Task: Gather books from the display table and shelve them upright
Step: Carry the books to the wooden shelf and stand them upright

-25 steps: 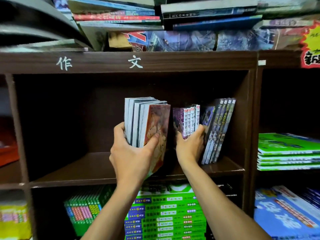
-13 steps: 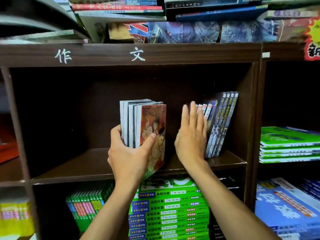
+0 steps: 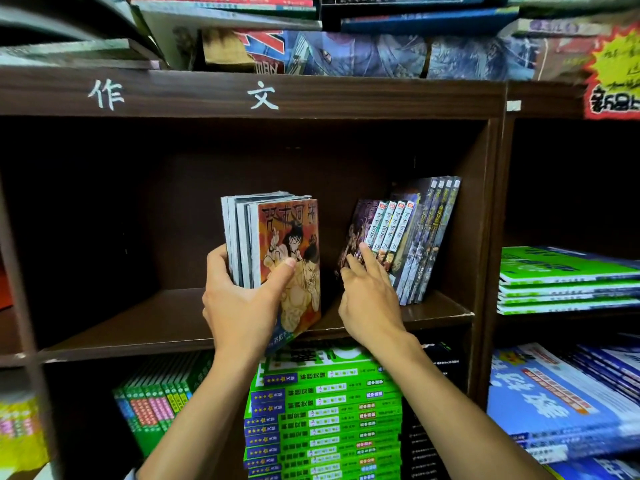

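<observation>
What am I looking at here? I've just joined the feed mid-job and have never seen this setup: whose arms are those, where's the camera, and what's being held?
There is no machine: these are a person's two bare arms, filmed by one wide-angle camera worn on their head, looking forward and down. They face a dark wooden bookcase. The left hand grips a bundle of manga volumes upright, at the front edge of the middle shelf. The right hand holds nothing; its fingertips touch a row of shelved manga that leans to the right against the compartment's side wall. Between bundle and row is a gap. Stacks of green workbooks fill the compartment below, and more books lie flat on top.
</observation>
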A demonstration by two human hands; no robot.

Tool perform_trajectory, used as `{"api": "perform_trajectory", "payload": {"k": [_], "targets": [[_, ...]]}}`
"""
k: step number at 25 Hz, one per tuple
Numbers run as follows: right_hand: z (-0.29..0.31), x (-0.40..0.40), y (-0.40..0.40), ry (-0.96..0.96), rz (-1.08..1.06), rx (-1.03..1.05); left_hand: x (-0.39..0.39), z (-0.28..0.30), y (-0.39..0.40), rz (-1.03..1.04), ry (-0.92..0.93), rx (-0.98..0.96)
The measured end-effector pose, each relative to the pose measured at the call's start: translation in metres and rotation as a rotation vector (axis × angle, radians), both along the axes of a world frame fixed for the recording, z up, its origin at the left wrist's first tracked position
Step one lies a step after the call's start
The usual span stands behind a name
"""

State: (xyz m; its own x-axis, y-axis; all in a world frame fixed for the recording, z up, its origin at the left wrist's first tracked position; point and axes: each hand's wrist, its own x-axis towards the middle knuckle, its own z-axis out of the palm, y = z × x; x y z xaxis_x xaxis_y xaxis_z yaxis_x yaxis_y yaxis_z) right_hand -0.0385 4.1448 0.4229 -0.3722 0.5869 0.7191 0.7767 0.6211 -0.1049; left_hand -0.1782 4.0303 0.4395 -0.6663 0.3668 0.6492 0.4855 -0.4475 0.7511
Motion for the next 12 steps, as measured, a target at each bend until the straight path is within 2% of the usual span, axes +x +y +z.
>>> {"api": "perform_trajectory", "payload": {"k": [1,3,5,6,8,9,12], "targets": [[-0.001,0.002,-0.002,0.068,0.045,0.008,-0.003,0.0,0.002,-0.053,-0.025,0.007],[-0.002,0.004,-0.01,0.361,0.205,-0.061,-0.009,0.001,0.004,-0.225,-0.107,0.032],[0.003,0.008,-0.02,0.656,0.496,-0.342,-0.015,0.003,0.005,-0.439,-0.199,0.052],[0.008,0.009,-0.023,0.735,0.656,-0.529,-0.018,0.004,0.005,-0.551,-0.239,0.053],[0.018,0.013,-0.026,0.802,0.871,-0.837,-0.022,0.009,0.006,-0.741,-0.269,0.035],[0.024,0.015,-0.026,0.806,0.923,-0.905,-0.025,0.013,0.008,-0.807,-0.249,0.015],[0.033,0.015,-0.027,0.785,0.958,-0.928,-0.032,0.026,0.01,-0.896,-0.178,-0.099]]}}
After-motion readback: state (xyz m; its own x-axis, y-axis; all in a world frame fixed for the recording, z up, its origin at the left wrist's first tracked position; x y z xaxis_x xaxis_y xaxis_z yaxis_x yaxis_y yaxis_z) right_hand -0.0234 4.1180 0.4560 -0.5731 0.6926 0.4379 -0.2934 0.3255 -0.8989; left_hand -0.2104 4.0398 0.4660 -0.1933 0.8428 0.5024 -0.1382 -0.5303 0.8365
